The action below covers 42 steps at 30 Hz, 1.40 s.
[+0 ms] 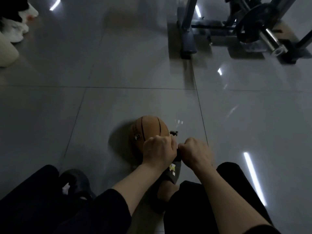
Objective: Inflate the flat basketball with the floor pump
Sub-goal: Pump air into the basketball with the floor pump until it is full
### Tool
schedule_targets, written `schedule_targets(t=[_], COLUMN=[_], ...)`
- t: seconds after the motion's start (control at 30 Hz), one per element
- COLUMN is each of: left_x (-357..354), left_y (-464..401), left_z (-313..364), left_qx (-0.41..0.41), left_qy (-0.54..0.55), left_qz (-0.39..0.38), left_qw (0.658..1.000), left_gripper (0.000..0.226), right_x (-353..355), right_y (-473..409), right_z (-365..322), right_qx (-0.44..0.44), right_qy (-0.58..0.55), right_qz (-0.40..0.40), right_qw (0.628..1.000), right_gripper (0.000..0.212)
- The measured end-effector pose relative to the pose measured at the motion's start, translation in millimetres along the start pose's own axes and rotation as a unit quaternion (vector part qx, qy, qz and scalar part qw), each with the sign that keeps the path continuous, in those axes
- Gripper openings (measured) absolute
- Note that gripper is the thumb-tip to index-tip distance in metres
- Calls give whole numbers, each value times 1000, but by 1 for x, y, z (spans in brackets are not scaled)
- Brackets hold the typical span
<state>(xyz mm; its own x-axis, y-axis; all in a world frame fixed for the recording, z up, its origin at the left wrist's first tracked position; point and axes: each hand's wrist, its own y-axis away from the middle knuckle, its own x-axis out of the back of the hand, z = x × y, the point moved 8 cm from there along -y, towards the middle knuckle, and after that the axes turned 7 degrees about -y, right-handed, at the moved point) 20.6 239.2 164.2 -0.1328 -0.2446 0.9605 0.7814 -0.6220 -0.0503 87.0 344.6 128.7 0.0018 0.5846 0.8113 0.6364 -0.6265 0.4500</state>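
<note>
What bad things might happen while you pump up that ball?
The ball sits loose on the shiny floor, so it might roll and pull out the small fitting at its side. Both hands are fisted close together on what seems to be the pump handle, so a hard push could pinch fingers. The slipper lies right under them and might slide off the pump's foot, which is hidden.

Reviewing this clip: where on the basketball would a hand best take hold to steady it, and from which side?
Best guess: the bare upper dome of the basketball, taken from the far left with a spread palm. The ball lies on the floor tiles, and its near right side is crowded by the left hand, the right hand and a small dark fitting, so only the top and left stay free.
</note>
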Motion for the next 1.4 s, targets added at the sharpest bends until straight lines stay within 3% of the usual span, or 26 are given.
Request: schedule_targets(t=[0.1, 0.23, 0.43, 0.57, 0.7, 0.8, 1.0, 1.23, 1.4], left_x=[-38, -59, -41, 8, 92, 117, 24, -36, -28], left_y=[7, 7, 7, 11, -6, -23, -2, 10, 11], left_z=[-9, -10, 3, -6, 20, 27, -3, -47, -38], left_qx=[9, 2, -29, -13, -42, -35, -16, 45, 25], left_qy=[18, 1, 13, 21, 31, 50, 40, 24, 34], left_qz=[-30, -71, -78, -17, 77, 90, 14, -48, -49], left_qw=[999, 997, 996, 1000, 996, 994, 999, 998, 998], left_gripper=[49, 40, 40, 44, 41, 40, 42, 45, 45], right_x=[-46, -63, -56, -20, 58, 93, 0, -50, -48], right_y=[-14, -26, -13, 8, 20, 19, 8, -1, 2], right_z=[20, 35, 32, 2, -36, -52, -20, -19, -17], right_qx=[-31, -58, -3, 18, 97, 120, 3, -21, -1], right_qy=[49, 57, 64, -42, -46, -4, -8, 12, 32], right_qz=[-59, -67, -103, -51, 20, 47, -38, -71, -77], right_qw=[997, 994, 993, 998, 994, 992, 999, 997, 996], right_gripper=[21, 25, 23, 36, 39, 31, 24, 26, 22])
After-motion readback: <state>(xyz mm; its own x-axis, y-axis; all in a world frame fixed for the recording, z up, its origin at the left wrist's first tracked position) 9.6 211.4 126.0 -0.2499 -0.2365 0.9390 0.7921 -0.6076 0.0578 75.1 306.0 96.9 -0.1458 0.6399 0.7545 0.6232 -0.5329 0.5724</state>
